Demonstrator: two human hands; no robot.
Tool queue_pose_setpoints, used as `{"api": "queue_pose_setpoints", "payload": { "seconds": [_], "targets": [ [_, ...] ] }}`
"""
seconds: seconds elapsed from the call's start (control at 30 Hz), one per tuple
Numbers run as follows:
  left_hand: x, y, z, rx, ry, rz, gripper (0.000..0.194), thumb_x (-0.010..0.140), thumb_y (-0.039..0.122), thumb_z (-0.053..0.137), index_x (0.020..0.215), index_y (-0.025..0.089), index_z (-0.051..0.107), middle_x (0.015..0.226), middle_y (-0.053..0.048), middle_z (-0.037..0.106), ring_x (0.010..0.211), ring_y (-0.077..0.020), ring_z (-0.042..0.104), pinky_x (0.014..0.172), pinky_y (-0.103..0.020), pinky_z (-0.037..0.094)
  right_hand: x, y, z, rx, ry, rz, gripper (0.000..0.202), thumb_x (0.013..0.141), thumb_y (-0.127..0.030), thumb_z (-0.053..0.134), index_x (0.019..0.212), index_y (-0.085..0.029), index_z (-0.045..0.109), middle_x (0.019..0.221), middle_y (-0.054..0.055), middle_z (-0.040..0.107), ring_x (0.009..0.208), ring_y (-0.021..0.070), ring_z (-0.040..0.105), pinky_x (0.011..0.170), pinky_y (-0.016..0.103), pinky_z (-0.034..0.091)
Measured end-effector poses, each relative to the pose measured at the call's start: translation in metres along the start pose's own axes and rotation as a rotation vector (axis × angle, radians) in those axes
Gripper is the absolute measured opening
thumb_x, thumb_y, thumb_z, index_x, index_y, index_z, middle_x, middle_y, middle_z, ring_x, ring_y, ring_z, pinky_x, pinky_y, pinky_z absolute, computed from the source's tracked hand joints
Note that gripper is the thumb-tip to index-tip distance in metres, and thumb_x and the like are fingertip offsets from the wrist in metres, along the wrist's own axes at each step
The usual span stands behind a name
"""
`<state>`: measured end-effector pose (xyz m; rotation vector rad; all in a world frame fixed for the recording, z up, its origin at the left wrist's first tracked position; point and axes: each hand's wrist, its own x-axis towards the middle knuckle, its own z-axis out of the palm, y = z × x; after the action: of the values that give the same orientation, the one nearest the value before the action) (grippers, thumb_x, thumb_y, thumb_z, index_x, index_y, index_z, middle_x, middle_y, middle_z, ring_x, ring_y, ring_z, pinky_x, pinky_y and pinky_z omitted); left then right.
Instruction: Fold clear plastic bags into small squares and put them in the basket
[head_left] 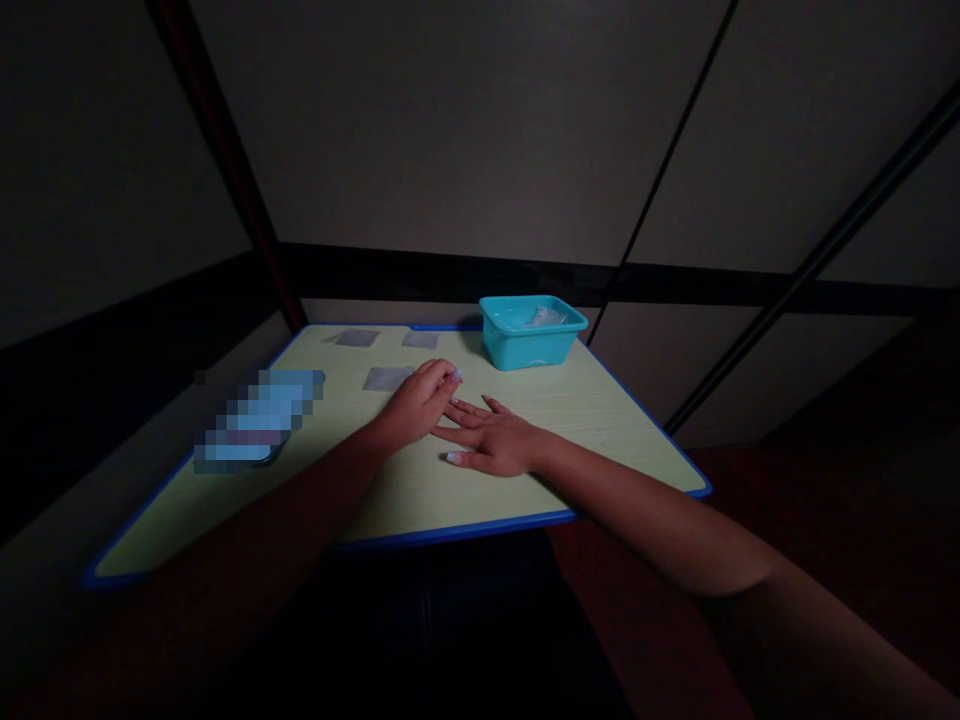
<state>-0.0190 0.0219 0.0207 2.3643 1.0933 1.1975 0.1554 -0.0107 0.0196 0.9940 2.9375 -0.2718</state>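
Observation:
Near the middle of the table (pixel 600 420), my right hand (pixel 499 442) lies palm down with its fingers stretched out and spread. Something pale shows beneath its fingers, mostly covered. Just to its left, my left hand (pixel 420 402) is closed, its fingers curled together close to the right hand's fingertips. What the left fingers hold, if anything, is hidden. A flat greyish square packet (pixel 385 379) lies partly behind the left hand. Two similar flat packets, one at the back left (pixel 357 338) and another beside it (pixel 420 340), rest farther away.
A turquoise plastic basket (pixel 531 348) stands at the back right of the table, with crumpled clear plastic (pixel 547 317) inside. At the left edge lies a pixelated bluish object (pixel 259 420). The table has a blue rim (pixel 465 532), and panelled walls rise behind it.

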Motion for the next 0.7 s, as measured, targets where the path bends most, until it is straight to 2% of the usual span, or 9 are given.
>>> {"api": "queue_pose_setpoints", "payload": {
  "seconds": [0.1,0.2,0.37,0.43,0.53,0.63,0.7],
  "targets": [
    [0.002,-0.004,0.0,0.043,0.008,0.013,0.025,0.091,0.036,0.032,0.079,0.019,0.048,0.08,-0.004,0.054,0.079,-0.019,0.053,0.073,-0.033,0.043,0.001,0.001,0.001,0.0,0.004,-0.005,0.059,0.091,-0.058,0.025,0.144,-0.032,0.022,0.154,0.005,0.005,0.141,0.0261,0.003,0.106,0.061,0.001],
    [0.004,-0.014,-0.002,0.159,0.07,0.031,0.025,0.091,0.034,0.034,0.078,0.019,0.049,0.081,-0.006,0.056,0.083,-0.0211,0.052,0.079,-0.036,0.042,0.003,0.0,0.001,-0.002,0.008,-0.012,0.059,0.091,-0.058,0.024,0.145,-0.032,0.02,0.153,0.006,0.004,0.141,0.0256,0.003,0.105,0.062,-0.002],
    [0.005,-0.032,-0.007,0.326,0.175,-0.036,0.025,0.091,0.033,0.035,0.077,0.02,0.051,0.084,-0.007,0.059,0.086,-0.0232,0.05,0.083,-0.038,0.041,-0.002,-0.005,-0.001,0.021,0.021,0.001,0.062,0.091,-0.058,0.023,0.146,-0.031,0.014,0.153,0.007,0.005,0.141,0.0257,0.004,0.103,0.063,-0.008],
    [0.006,-0.037,-0.008,0.347,0.193,-0.045,0.026,0.091,0.034,0.034,0.076,0.021,0.051,0.082,-0.007,0.058,0.085,-0.0232,0.05,0.082,-0.038,0.042,-0.004,-0.005,-0.004,0.039,0.077,0.002,0.063,0.092,-0.057,0.022,0.146,-0.031,0.007,0.153,0.007,0.011,0.14,0.0254,0.009,0.101,0.062,-0.015],
    [0.007,-0.042,-0.009,0.338,0.229,-0.036,0.026,0.091,0.034,0.033,0.078,0.021,0.052,0.083,-0.007,0.058,0.085,-0.0231,0.05,0.082,-0.039,0.043,-0.006,-0.002,-0.015,0.068,0.212,0.017,0.062,0.092,-0.054,0.025,0.147,-0.03,0.006,0.153,0.006,0.011,0.14,0.0253,0.012,0.1,0.06,-0.019],
    [0.008,-0.044,-0.011,0.315,0.258,-0.056,0.027,0.091,0.034,0.031,0.08,0.021,0.053,0.084,-0.007,0.058,0.087,-0.023,0.051,0.084,-0.04,0.044,-0.003,-0.002,-0.028,0.118,0.318,0.051,0.06,0.094,-0.051,0.022,0.147,-0.028,0.009,0.153,0.005,0.011,0.14,0.0245,0.01,0.103,0.057,-0.018],
    [0.008,-0.045,-0.013,0.286,0.251,-0.071,0.029,0.091,0.033,0.029,0.082,0.021,0.054,0.086,-0.007,0.059,0.089,-0.023,0.052,0.086,-0.04,0.044,0.001,-0.004,-0.031,0.152,0.313,0.078,0.06,0.093,-0.053,0.019,0.147,-0.028,0.01,0.153,0.005,0.01,0.14,0.0246,0.007,0.104,0.058,-0.015]
  ]
}}
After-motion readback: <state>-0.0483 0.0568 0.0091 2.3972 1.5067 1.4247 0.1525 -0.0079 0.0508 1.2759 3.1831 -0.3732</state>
